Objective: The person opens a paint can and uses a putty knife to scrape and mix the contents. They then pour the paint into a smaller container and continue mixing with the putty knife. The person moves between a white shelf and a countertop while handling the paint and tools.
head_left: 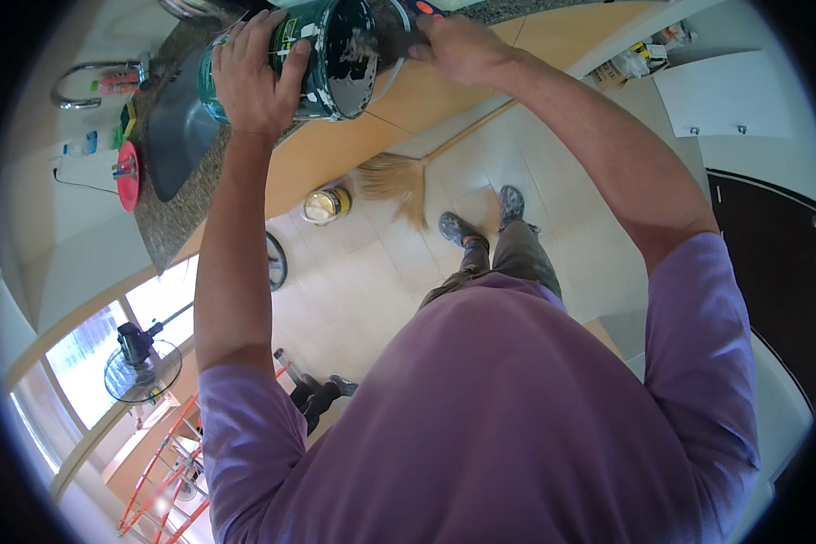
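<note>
Tilted on its side at the counter's edge is a green pail [313, 23], its open mouth facing right and its dark inside smeared with whitish residue. My left hand [258, 77] lies over the pail's side with fingers spread around it, gripping it. At the mouth, my right hand [462, 50] is closed on a flat scraper-like tool [394, 38] with a dark, broad end and what looks like a red-and-blue handle. The pail's wire handle [397, 77] hangs beside that tool. Whether the tool's end touches the inside wall, I cannot tell.
A speckled stone counter [177, 218] holds a dark sink [177, 136] with a curved faucet [86, 86] and a red dish [129, 177]. Below, a straw broom [394, 177] and a small tub [326, 206] are on the tiled floor. A fan [140, 363] and orange ladder [168, 471] stand lower left.
</note>
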